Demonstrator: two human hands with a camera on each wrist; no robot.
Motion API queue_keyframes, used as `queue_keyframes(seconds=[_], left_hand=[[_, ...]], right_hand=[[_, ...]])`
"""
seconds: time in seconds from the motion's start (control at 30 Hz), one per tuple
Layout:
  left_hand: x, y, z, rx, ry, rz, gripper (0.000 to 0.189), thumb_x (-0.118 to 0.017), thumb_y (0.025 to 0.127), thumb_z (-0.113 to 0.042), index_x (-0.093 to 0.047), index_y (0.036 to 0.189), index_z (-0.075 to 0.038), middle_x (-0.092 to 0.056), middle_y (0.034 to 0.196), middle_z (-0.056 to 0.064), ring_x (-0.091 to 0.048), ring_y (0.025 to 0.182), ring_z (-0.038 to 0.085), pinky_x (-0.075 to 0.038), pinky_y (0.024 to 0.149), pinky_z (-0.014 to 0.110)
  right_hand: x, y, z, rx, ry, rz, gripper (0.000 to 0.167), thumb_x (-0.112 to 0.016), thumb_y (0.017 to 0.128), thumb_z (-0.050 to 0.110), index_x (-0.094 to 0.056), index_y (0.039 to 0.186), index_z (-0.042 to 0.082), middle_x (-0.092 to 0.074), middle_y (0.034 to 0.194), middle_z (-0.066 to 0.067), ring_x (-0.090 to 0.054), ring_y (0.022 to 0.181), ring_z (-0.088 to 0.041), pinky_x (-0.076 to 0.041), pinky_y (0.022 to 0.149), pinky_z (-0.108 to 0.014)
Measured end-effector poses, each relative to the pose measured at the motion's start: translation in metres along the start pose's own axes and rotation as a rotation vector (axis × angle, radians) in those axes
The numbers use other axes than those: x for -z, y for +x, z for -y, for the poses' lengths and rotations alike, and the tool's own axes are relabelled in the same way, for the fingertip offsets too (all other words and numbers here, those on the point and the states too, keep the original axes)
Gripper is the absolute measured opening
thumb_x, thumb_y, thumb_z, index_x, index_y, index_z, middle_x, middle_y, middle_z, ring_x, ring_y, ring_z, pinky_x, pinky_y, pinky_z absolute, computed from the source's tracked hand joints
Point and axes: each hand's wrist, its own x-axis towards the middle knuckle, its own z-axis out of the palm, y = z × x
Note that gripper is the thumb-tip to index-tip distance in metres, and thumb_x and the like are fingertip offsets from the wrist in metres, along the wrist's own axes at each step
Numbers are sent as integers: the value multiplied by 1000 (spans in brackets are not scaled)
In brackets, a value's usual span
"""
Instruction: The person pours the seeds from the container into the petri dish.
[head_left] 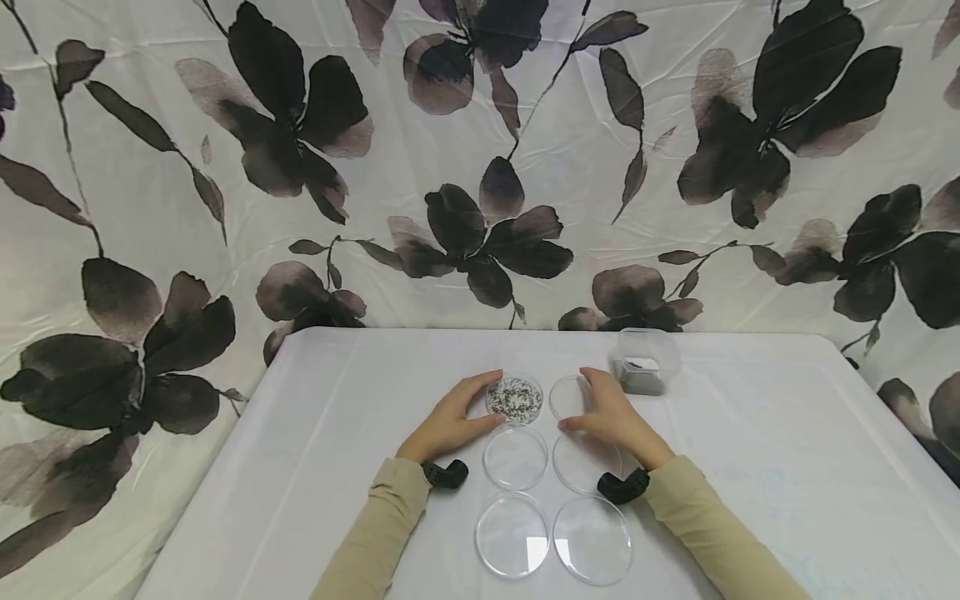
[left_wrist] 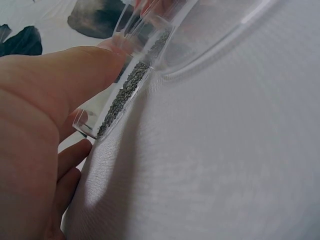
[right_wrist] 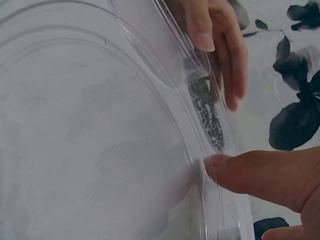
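Observation:
A clear petri dish holding dark granules point(head_left: 513, 399) stands at the far end of the left column of dishes. My left hand point(head_left: 455, 419) grips it by the rim, thumb on the near side and fingers on the far side. In the left wrist view the granules point(left_wrist: 125, 92) form a thin layer on the dish floor. Just to the right, my right hand point(head_left: 613, 418) holds a clear petri dish point(head_left: 567, 397) between thumb and fingers. The right wrist view shows the right thumb point(right_wrist: 250, 175) against a clear rim; the right fingers are hidden there.
Nearer me lie two clear dishes on the left, one middle point(head_left: 515, 458) and one front point(head_left: 512, 536), and two on the right, middle point(head_left: 585, 467) and front point(head_left: 592, 540). A clear box point(head_left: 645, 367) with grey contents stands at the back right of the white table point(head_left: 300, 467).

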Motion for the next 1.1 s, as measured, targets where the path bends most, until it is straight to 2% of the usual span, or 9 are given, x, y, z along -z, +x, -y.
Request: queue_keyframes(seconds=[0.17,0.4,0.8,0.97,1.1], left_hand=[[1,-1,-1,12,3,2,69,-72,90,-38,-42,151,-25,-41,153,-1,-33,143,20,-25,118,42],[0,0,-1,20,12,4,69,-72,91,-36,-42,151,-23,-42,153,-1,-34,143,19,-25,118,40],[1,0,0,8,2,0,68,-73,90,-34,-43,151,-22,-43,153,0,-35,143,20,-25,118,41],[0,-1,0,2,5,2,68,-73,91,-34,-43,150,-21,-43,153,1,-35,143,20,-25,118,41],[0,0,-1,7,6,1,69,-73,91,-34,-42,151,-21,-43,153,2,-35,143,20,-25,118,40]], right_hand=[[-1,5,2,9,-59,-18,87,-87,68,15,-42,136,-17,-48,134,-35,-41,129,-50,-32,110,-57],[2,8,0,43,-42,-19,87,-88,62,10,-46,136,-11,-52,131,-32,-46,124,-47,-37,106,-57],[2,13,16,31,-76,5,89,-87,59,6,-49,138,-3,-50,133,-29,-43,122,-48,-38,102,-60],[2,14,19,11,-80,-8,95,-88,57,4,-45,142,0,-48,134,-28,-40,122,-47,-38,100,-59],[4,12,22,33,-61,-33,102,-89,57,4,-39,146,1,-47,133,-29,-39,121,-46,-38,99,-58]])
